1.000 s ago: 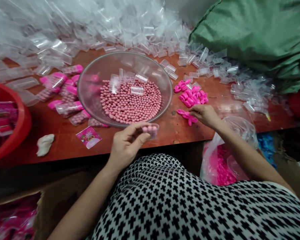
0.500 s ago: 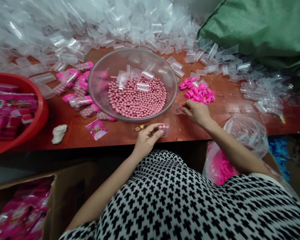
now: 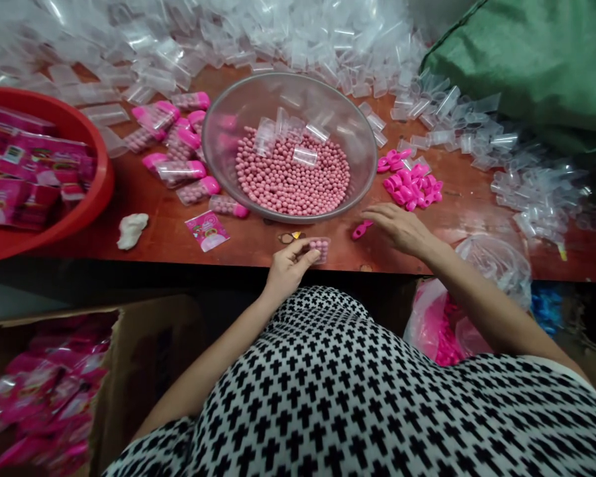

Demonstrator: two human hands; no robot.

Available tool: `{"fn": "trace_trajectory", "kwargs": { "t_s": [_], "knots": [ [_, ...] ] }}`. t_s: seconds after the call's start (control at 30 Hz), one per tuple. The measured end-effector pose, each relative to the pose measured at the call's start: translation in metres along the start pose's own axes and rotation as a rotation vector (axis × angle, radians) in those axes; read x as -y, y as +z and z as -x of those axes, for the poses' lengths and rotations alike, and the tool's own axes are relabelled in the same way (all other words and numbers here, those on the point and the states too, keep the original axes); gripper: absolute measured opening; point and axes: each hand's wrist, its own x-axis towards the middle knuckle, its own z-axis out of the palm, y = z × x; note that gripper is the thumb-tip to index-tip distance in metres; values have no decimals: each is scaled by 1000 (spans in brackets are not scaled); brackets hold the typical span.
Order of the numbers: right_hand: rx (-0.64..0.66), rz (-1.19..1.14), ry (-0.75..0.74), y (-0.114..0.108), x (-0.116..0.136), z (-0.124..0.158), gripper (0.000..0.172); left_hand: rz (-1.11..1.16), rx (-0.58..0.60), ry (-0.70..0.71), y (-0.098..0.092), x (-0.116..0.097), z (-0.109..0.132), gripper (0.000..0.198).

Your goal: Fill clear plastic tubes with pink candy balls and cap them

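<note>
My left hand [image 3: 289, 265] grips a small clear tube filled with pink balls [image 3: 320, 248] at the table's front edge. Over to the right, my right hand [image 3: 400, 228] lies on the table with its fingertips pinching a pink cap [image 3: 361, 230]. A clear bowl [image 3: 221, 126] holding many pink balls and a few empty tubes stands just behind both hands. A heap of loose pink caps [image 3: 411, 183] lies right of the bowl. Filled, capped tubes [image 3: 181, 152] lie left of the bowl.
Empty clear tubes [image 3: 258, 36] cover the back and right of the red-brown table. A red basin [image 3: 85, 199] with pink packets is at left, a green sack [image 3: 526, 66] at back right. A bag of pink caps [image 3: 440, 334] hangs below the edge; a carton [image 3: 144, 371] of packets stands at lower left.
My right hand left the loose caps and drew one pink cap toward the front left. My left hand sank to the table edge with the filled tube. The view shifted left.
</note>
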Motion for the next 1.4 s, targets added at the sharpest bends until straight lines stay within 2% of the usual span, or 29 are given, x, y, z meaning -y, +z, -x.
{"fn": "trace_trajectory", "kwargs": {
  "t_s": [0.07,0.1,0.17,0.23,0.3,0.4,0.53,0.7,0.83,1.0,1.07,1.13,1.3,1.4],
  "knots": [
    [69,41,-203,2,-2,-4,38,-44,11,3,2,1,0,47],
    [99,57,-243,4,-3,-7,37,-90,14,22,3,1,0,44],
    [112,54,-218,10,0,-12,32,-217,16,103,4,0,0,34],
    [31,-56,-122,15,9,-13,30,-359,17,216,5,-1,-2,26],
    [-104,-250,-33,18,25,-11,31,-471,26,316,4,2,-6,23],
    [-232,-428,-46,21,55,-9,33,-562,31,405,2,12,-12,22],
    [-252,-262,-114,25,75,-11,36,-577,38,491,0,24,-17,22],
    [-240,-109,-245,24,71,-12,32,-593,-14,590,0,27,-15,23],
    [-250,18,-339,18,73,-12,26,-646,-9,621,3,28,-14,24],
    [-163,69,-338,14,77,-20,24,-698,-34,637,3,33,-16,26],
    [-110,-53,-309,13,76,-23,25,-667,-33,596,3,32,-15,25],
    [-85,-282,-267,10,72,-22,26,-586,-14,536,2,27,-13,25],
    [-31,-1025,75,7,59,-4,37,-267,35,357,-1,13,-5,28],
    [2,-1295,200,15,58,4,45,-206,22,311,-3,9,-1,29]
  ]
}}
